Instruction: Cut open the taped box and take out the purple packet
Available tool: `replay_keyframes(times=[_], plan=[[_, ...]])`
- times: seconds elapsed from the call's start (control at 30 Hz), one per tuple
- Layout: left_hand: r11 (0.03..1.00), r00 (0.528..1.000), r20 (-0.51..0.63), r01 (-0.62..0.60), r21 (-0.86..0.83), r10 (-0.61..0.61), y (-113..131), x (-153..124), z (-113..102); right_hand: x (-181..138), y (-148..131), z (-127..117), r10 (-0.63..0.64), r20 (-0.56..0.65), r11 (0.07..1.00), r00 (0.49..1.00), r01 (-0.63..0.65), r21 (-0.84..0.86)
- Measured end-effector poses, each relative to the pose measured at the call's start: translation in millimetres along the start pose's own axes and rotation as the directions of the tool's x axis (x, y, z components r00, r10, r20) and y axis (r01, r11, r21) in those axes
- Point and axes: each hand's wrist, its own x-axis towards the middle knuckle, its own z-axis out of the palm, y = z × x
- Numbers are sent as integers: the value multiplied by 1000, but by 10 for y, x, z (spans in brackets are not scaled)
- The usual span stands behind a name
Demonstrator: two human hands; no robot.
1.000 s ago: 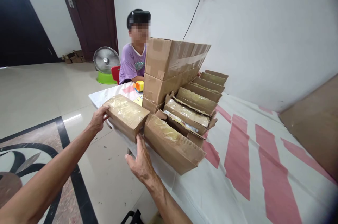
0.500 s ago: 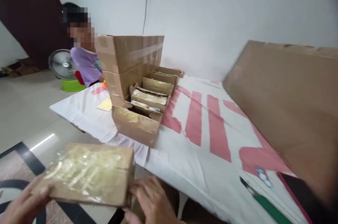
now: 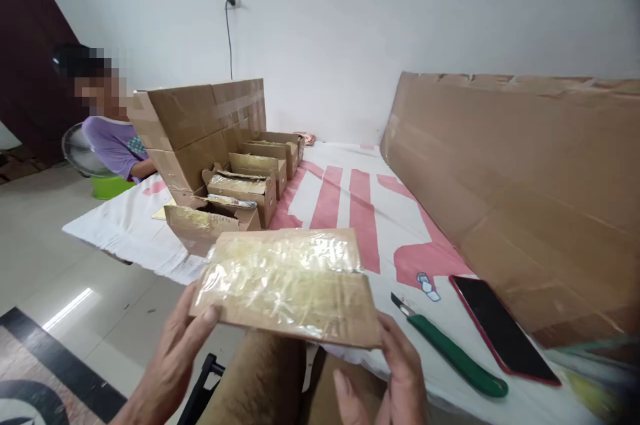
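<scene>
A taped cardboard box (image 3: pixel 290 288), its top covered in shiny clear and yellowish tape, is held over my lap at the table's near edge. My left hand (image 3: pixel 175 345) grips its left corner, thumb on top and fingers underneath. At the right end, my right hand (image 3: pixel 393 371) supports the box with its fingers against the edge, while its thumb stands away from the cardboard. A green-handled cutter knife (image 3: pixel 455 351) lies on the table to the right of that hand, blade pointing away to the left.
Several open cardboard boxes (image 3: pixel 213 225) stand in a row before a stacked cardboard wall (image 3: pixel 200 118). A phone (image 3: pixel 505 328) lies beside the knife, near a large cardboard panel (image 3: pixel 525 198). Another person (image 3: pixel 110 145) sits at the far left. A white and pink cloth (image 3: pixel 335 211) covers the table.
The taped box has moved rightward in view, from beside the table to in front of me, with both hands on it. My view has turned right.
</scene>
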Motion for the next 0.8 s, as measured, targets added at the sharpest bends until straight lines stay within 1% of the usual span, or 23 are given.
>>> replay_keyframes(times=[0.07, 0.13, 0.2, 0.23, 0.3, 0.37, 0.43, 0.53, 0.6, 0.67, 0.73, 0.8], plan=[[998, 992, 126, 16, -54, -9, -34, 217, 364, 87, 207, -23, -13, -18, 1000, 1000, 12, -21], [999, 978, 208, 35, -36, -27, -125, 369, 689, 113, 507, -22, 29, 34, 998, 999, -27, -63], [999, 956, 292, 45, -14, -39, -243, 452, 924, 78, 838, -18, 172, 97, 980, 980, -161, -113], [999, 942, 335, 44, -20, -35, -304, 474, 1000, 45, 989, -19, 259, 126, 961, 958, -242, -136], [997, 916, 402, 40, -64, -11, -424, 488, 1066, -30, 1213, -29, 366, 158, 926, 917, -343, -156], [992, 910, 414, 55, -112, -4, -532, 475, 1048, -89, 1315, -42, 405, 174, 912, 897, -384, -145], [986, 912, 410, 89, -140, -24, -624, 444, 1000, -109, 1322, -45, 444, 203, 896, 873, -427, -126], [977, 899, 436, 116, -178, -27, -711, 398, 985, -66, 1283, -8, 520, 246, 854, 818, -508, -116], [973, 894, 447, 105, -207, -2, -736, 405, 1049, -11, 1286, 55, 545, 225, 838, 808, -537, -102], [970, 901, 432, 79, -228, 28, -756, 457, 1157, 43, 1326, 141, 556, 173, 830, 813, -554, -65], [967, 913, 404, 51, -250, 56, -803, 534, 1262, 73, 1396, 230, 573, 135, 815, 809, -580, 17], [968, 934, 353, 37, -250, 55, -898, 591, 1299, 62, 1480, 292, 595, 122, 785, 794, -607, 125]])
